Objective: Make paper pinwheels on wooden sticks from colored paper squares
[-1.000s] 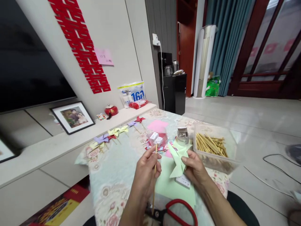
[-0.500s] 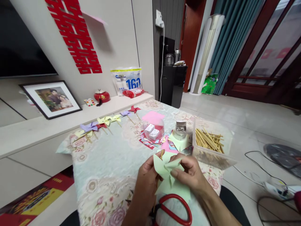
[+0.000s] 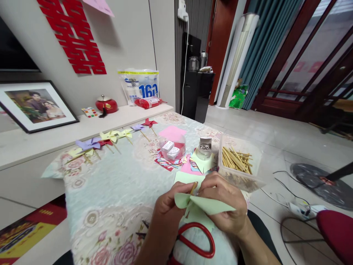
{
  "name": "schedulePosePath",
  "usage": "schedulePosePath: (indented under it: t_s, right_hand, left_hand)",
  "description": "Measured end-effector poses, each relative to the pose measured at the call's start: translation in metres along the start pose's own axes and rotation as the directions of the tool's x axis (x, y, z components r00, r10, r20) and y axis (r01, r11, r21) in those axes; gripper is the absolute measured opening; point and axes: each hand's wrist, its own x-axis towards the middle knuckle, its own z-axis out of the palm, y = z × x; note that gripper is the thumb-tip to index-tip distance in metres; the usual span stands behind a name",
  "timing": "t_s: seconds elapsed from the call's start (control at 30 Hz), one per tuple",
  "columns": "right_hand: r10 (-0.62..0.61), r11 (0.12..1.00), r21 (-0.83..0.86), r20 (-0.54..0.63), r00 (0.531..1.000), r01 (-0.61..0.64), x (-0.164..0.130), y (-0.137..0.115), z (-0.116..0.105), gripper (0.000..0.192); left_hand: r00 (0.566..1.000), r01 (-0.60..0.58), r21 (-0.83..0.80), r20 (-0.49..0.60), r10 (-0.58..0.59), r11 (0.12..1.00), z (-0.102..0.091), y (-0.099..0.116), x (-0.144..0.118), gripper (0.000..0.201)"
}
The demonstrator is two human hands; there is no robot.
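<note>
The left hand [image 3: 165, 206] and the right hand [image 3: 224, 206] meet at the near edge of the bench [image 3: 116, 191], which wears a pale cloth with flowers. A second ago the hands were apart: the left held a thin wooden stick upright and the right held the folded light green paper pinwheel. Now the two have come together. The light green paper pinwheel [image 3: 205, 205] sits between both hands, tipped almost flat, and the tip of the thin wooden stick [image 3: 193, 187] pokes up just behind it. So it looks like the stick and the paper are being joined.

The left grip is closed on the stick and the paper's left edge. The right grip is closed on the paper, with the fingers pressing on top.

The red-handled scissors [image 3: 197, 241] lie just under the hands. A clear plastic box of wooden sticks [image 3: 238, 163] stands near the right edge. A small glass jar with a shiny lid [image 3: 204, 148] is beside it. A row of finished paper pinwheels [image 3: 110, 138] lies along the far left edge.
</note>
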Motion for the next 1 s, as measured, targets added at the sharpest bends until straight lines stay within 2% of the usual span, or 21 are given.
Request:
schedulePosePath:
  t_s: [0.2, 0.67, 1.0]
  right_hand:
    - [-0.052, 0.995, -0.082, 0.047, 0.998, 0.056, 0.001, -0.004, -0.003, 0.020]
    - [-0.099, 0.949, -0.296, 0.050, 0.994, 0.109, 0.002, -0.014, -0.005, 0.018]
    - [-0.116, 0.959, -0.257, 0.030, 0.993, 0.120, 0.002, -0.012, -0.001, 0.020]
  left_hand:
    - [0.994, -0.074, 0.070, 0.080, 0.068, 0.995, -0.002, 0.003, -0.002, 0.030]
    - [0.986, -0.094, 0.011, 0.142, 0.091, 0.996, -0.006, 0.000, -0.003, 0.023]
    - [0.969, -0.161, 0.042, 0.195, 0.150, 0.986, -0.008, 0.000, -0.002, 0.023]
